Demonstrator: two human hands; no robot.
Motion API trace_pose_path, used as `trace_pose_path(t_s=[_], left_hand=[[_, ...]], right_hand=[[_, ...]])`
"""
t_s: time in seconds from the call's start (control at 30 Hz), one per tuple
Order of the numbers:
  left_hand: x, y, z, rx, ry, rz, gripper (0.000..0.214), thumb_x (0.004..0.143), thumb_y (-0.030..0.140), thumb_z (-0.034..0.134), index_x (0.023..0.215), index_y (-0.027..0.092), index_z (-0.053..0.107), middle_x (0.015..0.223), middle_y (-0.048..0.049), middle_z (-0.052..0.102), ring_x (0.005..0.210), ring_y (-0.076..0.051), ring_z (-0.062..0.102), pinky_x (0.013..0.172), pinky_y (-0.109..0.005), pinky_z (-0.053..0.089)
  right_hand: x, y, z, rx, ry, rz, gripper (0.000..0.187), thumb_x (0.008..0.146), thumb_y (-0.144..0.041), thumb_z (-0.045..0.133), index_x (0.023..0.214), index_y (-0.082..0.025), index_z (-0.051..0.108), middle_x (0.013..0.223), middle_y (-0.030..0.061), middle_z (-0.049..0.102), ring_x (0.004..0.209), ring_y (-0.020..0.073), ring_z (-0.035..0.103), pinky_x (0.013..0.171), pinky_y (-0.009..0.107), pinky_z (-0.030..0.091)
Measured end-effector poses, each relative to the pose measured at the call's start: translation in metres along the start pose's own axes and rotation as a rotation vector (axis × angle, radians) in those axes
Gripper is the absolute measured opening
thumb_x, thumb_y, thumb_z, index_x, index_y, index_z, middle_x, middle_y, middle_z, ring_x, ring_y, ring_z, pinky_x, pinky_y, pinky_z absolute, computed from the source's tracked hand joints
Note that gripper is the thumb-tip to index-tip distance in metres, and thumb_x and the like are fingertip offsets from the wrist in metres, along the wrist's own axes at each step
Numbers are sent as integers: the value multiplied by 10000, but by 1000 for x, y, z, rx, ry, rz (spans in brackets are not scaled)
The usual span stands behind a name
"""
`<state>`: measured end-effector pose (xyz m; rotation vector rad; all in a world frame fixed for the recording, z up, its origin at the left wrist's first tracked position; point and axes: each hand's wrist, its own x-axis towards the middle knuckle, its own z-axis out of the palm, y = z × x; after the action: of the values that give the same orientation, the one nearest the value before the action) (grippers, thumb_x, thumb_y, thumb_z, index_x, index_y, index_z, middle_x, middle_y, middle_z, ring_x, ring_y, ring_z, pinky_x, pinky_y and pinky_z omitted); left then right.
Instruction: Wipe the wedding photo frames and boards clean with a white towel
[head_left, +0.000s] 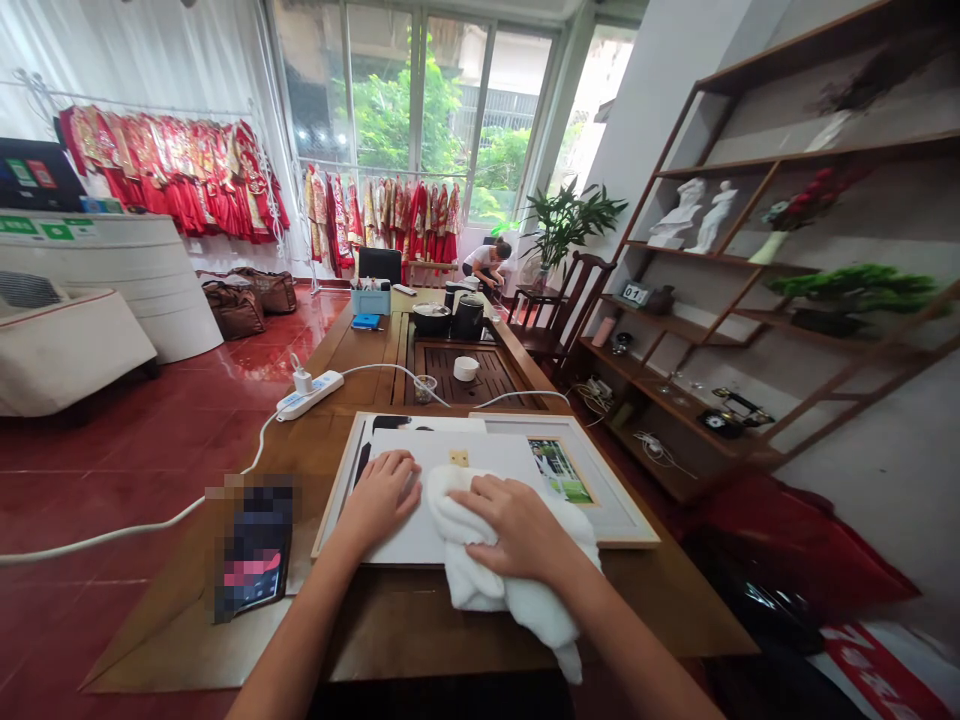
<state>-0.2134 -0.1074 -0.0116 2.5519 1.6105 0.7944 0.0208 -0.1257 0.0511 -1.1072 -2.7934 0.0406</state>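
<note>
My right hand grips a bunched white towel, pressing it on a white board. Part of the towel hangs over the table's near edge. My left hand lies on the board's left side, fingers spread and holding nothing. A small tan piece sits on the board near its far edge. Beneath the board are light wood-edged picture frames; a photo with green grass shows at the right. Another picture is mostly covered by the board.
A phone stands at the left, partly blurred out. Beyond the frames are a power strip with a white cable, a tea tray with a white cup, and a dark kettle. A person bends down far back. Shelves line the right.
</note>
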Motion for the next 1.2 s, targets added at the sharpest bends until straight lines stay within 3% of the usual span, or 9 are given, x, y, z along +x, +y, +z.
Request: trace_pose_path(t_s=[0.23,0.33,0.43,0.67,0.8,0.97,1.2], left_hand=[[-1,1,2,-10,38,7,197,893,254,447,1063,231,544,1148,-67,550,1126,-221,495,964,-406,409],[-1,1,2,-22,54,10,201,887,243,451,1062,232,550,1129,-64,557,1117,-218,497,958,-403,412],[0,2,0,-24,54,7,200,886,246,452,1058,231,554,1121,-62,559,1113,-218,499,956,-399,413],[0,3,0,-15,31,3,212,894,248,441,1083,230,536,1142,-68,551,1131,-222,490,965,-403,408],[0,2,2,-21,37,5,207,888,248,450,1074,237,542,1149,-68,548,1129,-223,492,961,-409,411],[0,3,1,-12,21,-4,207,893,254,443,1075,227,538,1160,-72,545,1134,-224,490,968,-410,406],[0,2,1,-2,17,-7,207,899,257,435,1076,223,536,1156,-74,546,1130,-224,492,967,-410,404]], right_hand=[[-17,66,6,-110,132,330,484,779,-364,528,1242,-226,545,1085,84,602,968,239,564,777,330,403],[-22,78,9,-116,170,413,488,794,-379,506,1254,-217,536,1107,89,603,983,244,568,774,333,411],[-24,69,8,-83,157,382,474,788,-375,514,1234,-217,548,1087,84,607,966,238,569,787,333,412],[-23,4,3,2,18,117,519,722,-334,589,1230,-245,526,1026,68,589,937,238,524,809,341,388],[-24,-12,5,13,-46,44,559,700,-355,613,1240,-259,507,1021,61,568,916,231,505,799,340,371],[-26,2,5,32,3,70,541,706,-335,604,1235,-265,516,1014,50,569,923,223,516,797,328,379],[-34,53,16,-98,161,367,470,791,-355,512,1235,-207,548,1090,98,604,999,254,562,794,350,427]])
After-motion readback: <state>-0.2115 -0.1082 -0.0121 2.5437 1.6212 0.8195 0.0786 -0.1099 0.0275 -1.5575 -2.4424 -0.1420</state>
